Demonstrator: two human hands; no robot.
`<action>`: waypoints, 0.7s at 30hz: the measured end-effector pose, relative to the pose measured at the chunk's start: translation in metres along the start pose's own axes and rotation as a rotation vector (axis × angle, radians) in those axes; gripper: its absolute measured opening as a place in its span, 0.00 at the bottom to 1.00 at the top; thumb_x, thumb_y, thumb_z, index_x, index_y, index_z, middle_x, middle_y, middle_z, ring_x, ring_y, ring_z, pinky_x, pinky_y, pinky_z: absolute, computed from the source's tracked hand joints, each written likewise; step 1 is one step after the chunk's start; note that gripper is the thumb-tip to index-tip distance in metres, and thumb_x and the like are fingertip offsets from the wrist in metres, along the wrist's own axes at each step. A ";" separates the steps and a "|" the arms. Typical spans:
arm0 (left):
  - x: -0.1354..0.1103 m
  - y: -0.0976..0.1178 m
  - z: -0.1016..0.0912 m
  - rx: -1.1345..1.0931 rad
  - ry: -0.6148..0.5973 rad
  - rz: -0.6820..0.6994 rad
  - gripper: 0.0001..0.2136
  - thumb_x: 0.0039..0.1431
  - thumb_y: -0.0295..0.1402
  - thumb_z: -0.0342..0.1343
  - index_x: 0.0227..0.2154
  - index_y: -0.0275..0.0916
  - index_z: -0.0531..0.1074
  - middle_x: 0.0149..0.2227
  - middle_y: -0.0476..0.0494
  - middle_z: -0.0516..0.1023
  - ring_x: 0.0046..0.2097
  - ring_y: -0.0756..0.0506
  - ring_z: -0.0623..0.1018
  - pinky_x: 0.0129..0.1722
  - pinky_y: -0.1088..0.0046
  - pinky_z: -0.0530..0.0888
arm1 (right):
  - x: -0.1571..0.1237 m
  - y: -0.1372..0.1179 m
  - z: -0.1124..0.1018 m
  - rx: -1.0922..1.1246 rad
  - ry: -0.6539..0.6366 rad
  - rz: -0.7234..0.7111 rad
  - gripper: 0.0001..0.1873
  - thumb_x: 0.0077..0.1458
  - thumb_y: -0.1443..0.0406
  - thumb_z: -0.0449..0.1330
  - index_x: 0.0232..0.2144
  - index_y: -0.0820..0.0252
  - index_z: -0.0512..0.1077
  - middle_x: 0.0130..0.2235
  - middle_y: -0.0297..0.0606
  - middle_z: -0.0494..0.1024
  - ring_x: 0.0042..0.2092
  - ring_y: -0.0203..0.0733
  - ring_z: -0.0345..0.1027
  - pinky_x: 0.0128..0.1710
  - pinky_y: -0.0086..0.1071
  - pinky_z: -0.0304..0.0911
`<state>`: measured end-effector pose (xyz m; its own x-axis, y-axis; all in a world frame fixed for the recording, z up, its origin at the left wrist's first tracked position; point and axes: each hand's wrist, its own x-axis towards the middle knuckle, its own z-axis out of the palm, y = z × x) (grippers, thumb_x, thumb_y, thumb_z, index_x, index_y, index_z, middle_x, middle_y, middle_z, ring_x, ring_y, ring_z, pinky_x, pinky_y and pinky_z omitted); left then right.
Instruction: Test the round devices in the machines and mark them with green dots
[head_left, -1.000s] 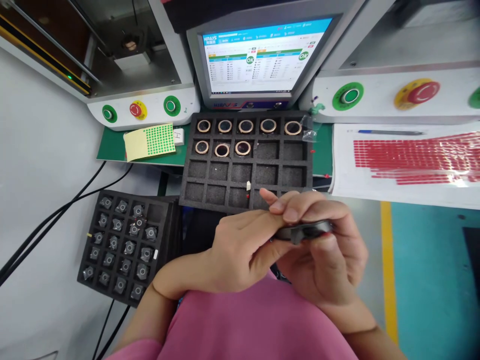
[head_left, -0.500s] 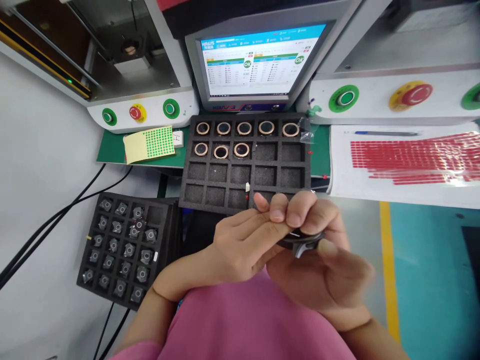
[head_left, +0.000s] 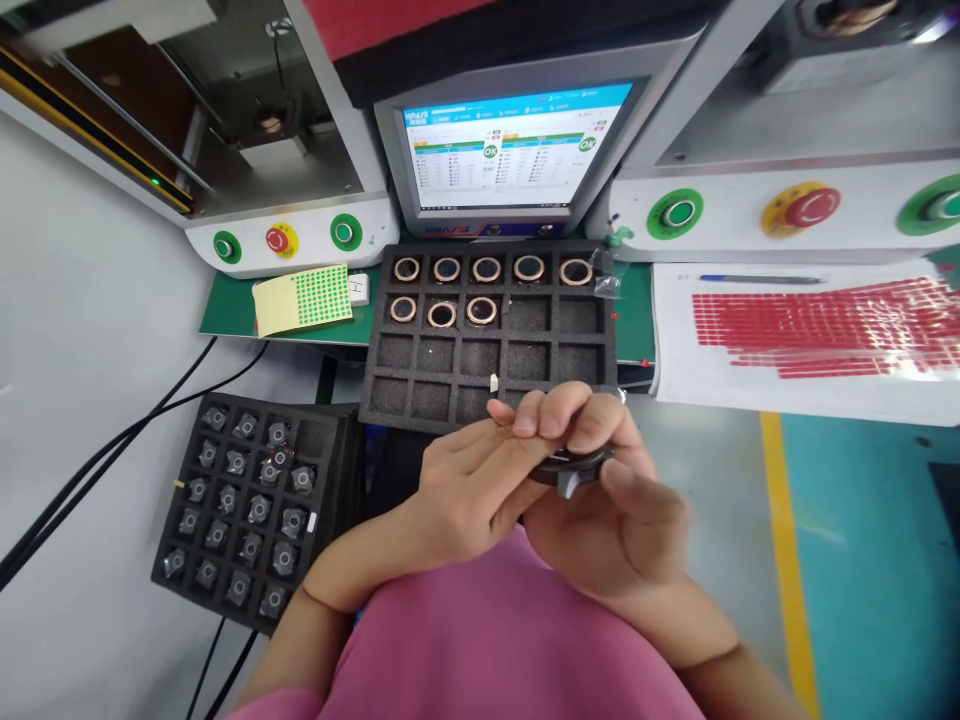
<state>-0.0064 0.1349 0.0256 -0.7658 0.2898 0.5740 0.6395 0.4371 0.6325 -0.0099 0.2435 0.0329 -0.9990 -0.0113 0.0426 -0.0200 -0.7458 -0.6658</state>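
Both of my hands meet in front of my chest around one small dark round part (head_left: 571, 470). My right hand (head_left: 622, 515) cups it from below with the thumb on its near edge. My left hand (head_left: 465, 490) lies across from the left, its fingers pressed on the part's top. Just beyond the hands lies a black foam tray (head_left: 491, 372) whose far two rows hold several copper-rimmed rings (head_left: 442, 314). A second black foam tray (head_left: 330, 440) at the lower left holds several dark grey parts (head_left: 252, 508).
A monitor (head_left: 510, 150) shows a results screen with green OK marks. Machine panels with green buttons (head_left: 674, 213) and red stop buttons (head_left: 814, 206) flank it. A sheet of green dot stickers (head_left: 304, 298) lies left, a sheet of red labels (head_left: 810, 325) right. Black cables (head_left: 112, 440) run at the left.
My hands have shifted a little left and away, toward the ring tray, still working the dark part between them. The part has turned in my fingers. My head has tilted slightly.
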 end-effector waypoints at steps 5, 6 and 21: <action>-0.001 -0.001 0.000 0.031 0.042 0.041 0.13 0.70 0.31 0.44 0.46 0.30 0.72 0.38 0.37 0.81 0.43 0.47 0.81 0.46 0.74 0.78 | 0.001 0.010 0.003 0.013 -0.011 -0.073 0.05 0.55 0.64 0.58 0.28 0.57 0.68 0.32 0.32 0.65 0.35 0.34 0.65 0.51 0.38 0.72; -0.001 -0.001 0.000 0.035 0.045 0.040 0.13 0.70 0.31 0.44 0.46 0.30 0.72 0.38 0.37 0.81 0.44 0.47 0.81 0.46 0.74 0.78 | 0.001 0.011 0.002 0.014 -0.006 -0.079 0.05 0.55 0.63 0.58 0.28 0.57 0.68 0.32 0.32 0.65 0.35 0.35 0.65 0.51 0.39 0.72; 0.003 0.002 -0.001 -0.092 0.001 -0.273 0.09 0.67 0.32 0.51 0.40 0.34 0.74 0.35 0.42 0.83 0.37 0.49 0.82 0.39 0.78 0.78 | 0.006 0.015 -0.021 -0.229 -0.065 -0.125 0.05 0.60 0.65 0.59 0.37 0.57 0.75 0.38 0.37 0.73 0.43 0.41 0.75 0.47 0.39 0.73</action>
<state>-0.0072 0.1358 0.0293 -0.9103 0.1713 0.3769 0.4135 0.4192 0.8083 -0.0175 0.2460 0.0073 -0.9837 0.0231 0.1783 -0.1590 -0.5743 -0.8030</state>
